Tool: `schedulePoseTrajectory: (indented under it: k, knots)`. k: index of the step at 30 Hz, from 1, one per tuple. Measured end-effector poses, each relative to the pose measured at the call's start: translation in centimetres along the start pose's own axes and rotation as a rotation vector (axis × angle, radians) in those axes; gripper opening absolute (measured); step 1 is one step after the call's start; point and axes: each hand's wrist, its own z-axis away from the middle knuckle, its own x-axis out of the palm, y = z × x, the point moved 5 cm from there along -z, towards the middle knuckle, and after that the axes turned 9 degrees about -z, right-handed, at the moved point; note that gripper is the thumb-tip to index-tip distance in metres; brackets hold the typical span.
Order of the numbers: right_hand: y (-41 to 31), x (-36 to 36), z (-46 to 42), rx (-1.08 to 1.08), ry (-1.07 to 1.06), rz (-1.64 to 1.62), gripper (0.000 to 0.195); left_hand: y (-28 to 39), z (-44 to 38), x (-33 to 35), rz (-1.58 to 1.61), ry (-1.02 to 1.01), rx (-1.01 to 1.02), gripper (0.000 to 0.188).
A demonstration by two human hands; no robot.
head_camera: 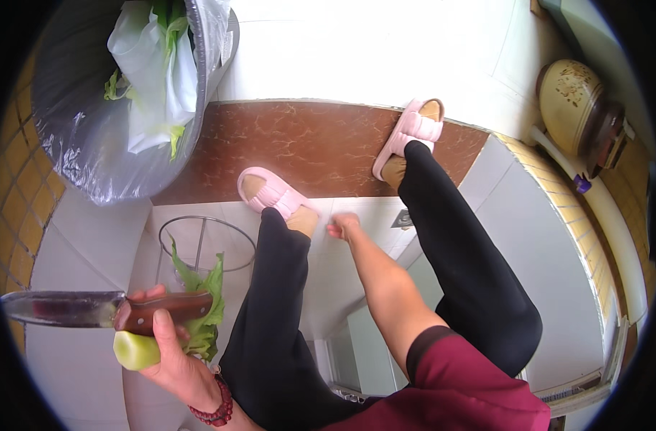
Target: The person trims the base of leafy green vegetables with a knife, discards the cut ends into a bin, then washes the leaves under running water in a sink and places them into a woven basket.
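My left hand (171, 350), with a dark red bead bracelet at its wrist, holds a kitchen knife (163, 312) by its brown riveted handle. The blade points to the left. In the same hand is a pale green peeled vegetable stem (136, 350), its cut end facing left and its green leaves (212, 301) beyond the handle. My right hand (344, 226) hangs low between my legs, near the pink slipper on the left; its fingers are curled, and whether anything lies within them cannot be told.
A bin lined with clear plastic (198, 108) holds white sheets and green leaf scraps at the upper left. A round wire stand (207, 218) is on the floor. A patterned jar (570, 102) and a white pipe (619, 242) are at the right. A floor drain (402, 219) lies near my feet.
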Motion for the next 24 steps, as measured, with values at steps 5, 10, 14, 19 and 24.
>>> schedulePoseTrajectory:
  k: [5,10,14,19,24]
  knots:
    - [-4.2,1.0,7.2,-0.334,-0.064,-0.042,0.011,0.9,0.1,1.2,0.031,-0.010,-0.038,0.028]
    - [-12.8,4.3,38.2,-1.152,-0.529,-0.444,0.009,0.8,2.9,0.4,0.038,0.030,0.030,0.024]
    - [-14.3,5.4,57.6,-1.766,-0.775,-0.237,0.021,3.0,6.8,-2.1,0.114,0.019,0.038,0.026]
    - [-16.7,7.3,58.3,-1.802,-0.343,-0.046,0.025,8.1,9.0,-7.7,0.054,-0.024,0.151,0.023]
    - [-12.7,-1.0,62.3,-1.591,-0.519,0.264,0.015,13.3,12.4,-12.7,0.094,-0.069,0.211,0.023]
